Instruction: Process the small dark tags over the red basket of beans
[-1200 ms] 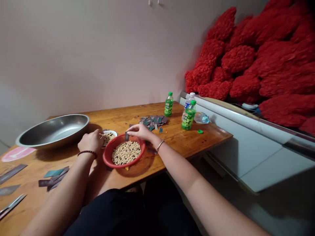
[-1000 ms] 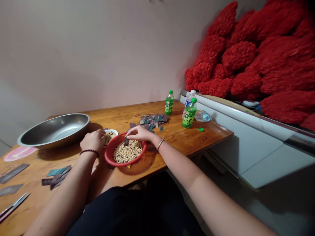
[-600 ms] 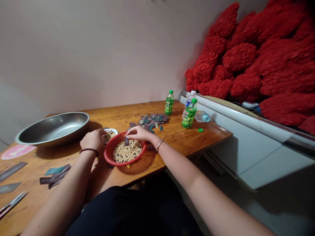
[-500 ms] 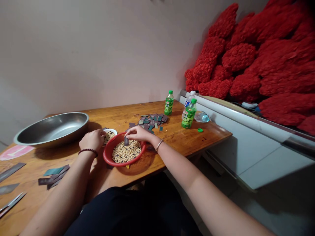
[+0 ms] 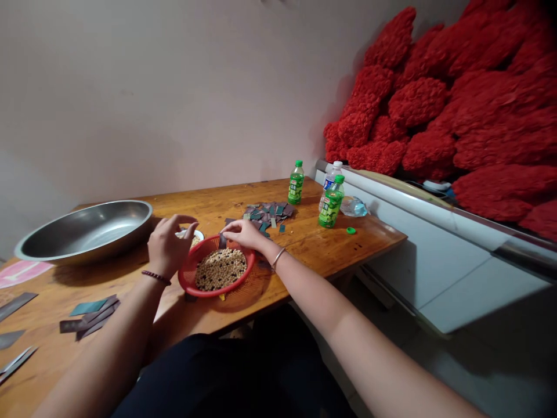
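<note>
Left hand [image 5: 169, 248]: half open, fingers curled, thumb apart, nothing visible in its grip, just above a small white bowl [image 5: 190, 234] of beans. Right hand [image 5: 243, 234]: fingers bent down over the rim of a red mesh basket [image 5: 188, 278], tips at a dark strip [image 5: 223, 241] standing against the inner wall; pinch cannot be confirmed. Basket holds pale soybeans [image 5: 220, 269] with dark specks. Pile of teal and grey strips [image 5: 267, 213] lies beyond the right hand on the wooden table [image 5: 331, 247]; 1 steel basin [image 5: 82, 232] sits left of the left hand.
</note>
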`<state>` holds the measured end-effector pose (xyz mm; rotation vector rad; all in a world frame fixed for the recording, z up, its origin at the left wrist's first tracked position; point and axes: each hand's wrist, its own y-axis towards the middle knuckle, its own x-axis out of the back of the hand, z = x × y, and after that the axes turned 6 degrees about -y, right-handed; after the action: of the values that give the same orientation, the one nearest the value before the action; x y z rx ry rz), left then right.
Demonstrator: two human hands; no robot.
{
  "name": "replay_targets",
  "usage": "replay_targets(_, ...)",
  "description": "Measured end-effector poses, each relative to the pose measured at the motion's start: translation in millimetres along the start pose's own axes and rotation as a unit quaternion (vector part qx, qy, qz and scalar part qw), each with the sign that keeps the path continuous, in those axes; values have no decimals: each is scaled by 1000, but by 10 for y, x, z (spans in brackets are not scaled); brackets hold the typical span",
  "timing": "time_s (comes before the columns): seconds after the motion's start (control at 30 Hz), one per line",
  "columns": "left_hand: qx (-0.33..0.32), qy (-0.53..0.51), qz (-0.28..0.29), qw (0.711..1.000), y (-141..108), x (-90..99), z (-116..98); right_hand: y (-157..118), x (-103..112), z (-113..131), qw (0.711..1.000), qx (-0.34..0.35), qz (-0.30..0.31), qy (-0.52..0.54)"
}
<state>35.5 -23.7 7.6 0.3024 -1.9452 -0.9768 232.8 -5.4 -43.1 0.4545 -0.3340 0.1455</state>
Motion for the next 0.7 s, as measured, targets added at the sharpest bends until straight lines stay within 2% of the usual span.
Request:
replay_targets(0.1, -46, -52, 66, 995, -38, -40, -117, 18, -16, -7, 999, -18, -17, 23)
replay_targets(0.2, -75, -37, 126, 988, -77, -99, -130, 18, -23, 44, 994, -69, -20, 79)
replay_targets(0.37, -102, -21, 108, 989, -105, -121, -135, 3, -11, 90, 989, -87, -11, 118)
replay_targets(0.53, -115, -11, 77, 990, -129, -104, -182, -6, -48, 3, 997, -46, -41, 53)
replay_targets(0.7, -126, 23, 101, 987, -160, -96, -198, -38, -59, 34, 998, -25, -44, 38)
